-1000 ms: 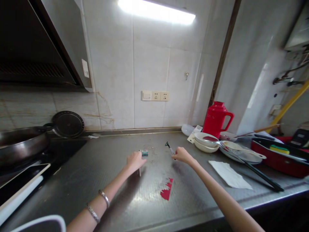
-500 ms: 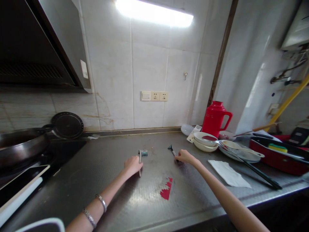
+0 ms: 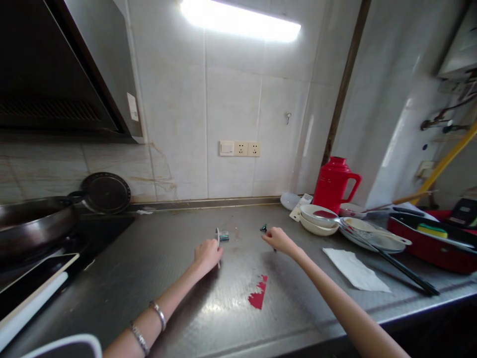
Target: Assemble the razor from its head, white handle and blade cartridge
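My left hand (image 3: pixel 208 257) is closed on a thin pale card (image 3: pixel 218 233), seen nearly edge-on. From its right side sticks out a clear plastic case (image 3: pixel 224 237) with dark teal pieces that look like razor cartridges. Across a gap to the right, the fingers of my right hand (image 3: pixel 280 240) pinch a razor (image 3: pixel 264 227). Its dark green head points away to the upper left, and most of its handle is hidden by the hand. Nearer to me on the steel counter (image 3: pixel 179 303) lies a torn red scrap (image 3: pixel 258 294).
To the right stand a red thermos jug (image 3: pixel 331 185), stacked bowls (image 3: pixel 317 226), a plate with a ladle, a white napkin (image 3: pixel 354 268), dark chopsticks (image 3: pixel 410 272) and a red basin (image 3: pixel 421 243). A steel pan (image 3: pixel 35 221) and a phone-like slab (image 3: pixel 35 283) are at left.
My right hand has shifted slightly left and up along the razor, now covering most of its handle. The card in my left hand has turned a little; that hand has barely moved.
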### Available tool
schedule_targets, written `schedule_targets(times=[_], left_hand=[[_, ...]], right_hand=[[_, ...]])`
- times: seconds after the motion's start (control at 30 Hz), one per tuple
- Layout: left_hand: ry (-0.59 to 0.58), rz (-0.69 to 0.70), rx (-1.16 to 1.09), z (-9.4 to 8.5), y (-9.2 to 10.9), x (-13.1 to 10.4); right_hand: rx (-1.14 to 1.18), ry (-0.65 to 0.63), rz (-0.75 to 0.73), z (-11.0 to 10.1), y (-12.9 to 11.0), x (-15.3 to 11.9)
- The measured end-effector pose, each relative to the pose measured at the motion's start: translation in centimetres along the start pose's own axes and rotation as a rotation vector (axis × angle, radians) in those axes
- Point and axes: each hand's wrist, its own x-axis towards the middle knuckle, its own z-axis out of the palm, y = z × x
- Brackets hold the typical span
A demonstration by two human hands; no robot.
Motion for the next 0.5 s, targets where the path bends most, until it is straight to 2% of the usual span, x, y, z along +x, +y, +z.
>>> schedule_targets(times=[0.1,0.27,0.37,0.5], left_hand=[[0.039,0.029,-0.009,-1.0,1.2,-0.6],[0.071,0.105,-0.048,-1.8,3.9,-1.7],[0.082,0.166,-0.063,-1.7,5.1,-2.2],[0.092,0.208,-0.073,-1.6,6.2,-2.5]], right_hand=[[0.177,-0.015,-0.021,0.1,-2.9,-0.2],[0.675,-0.144,0.087,0.6,-7.1,-0.6],[0.877,-0.168,0.113,0.9,-8.2,-0.8],[0.915,-0.159,0.168,1.0,-8.4,-0.9]])
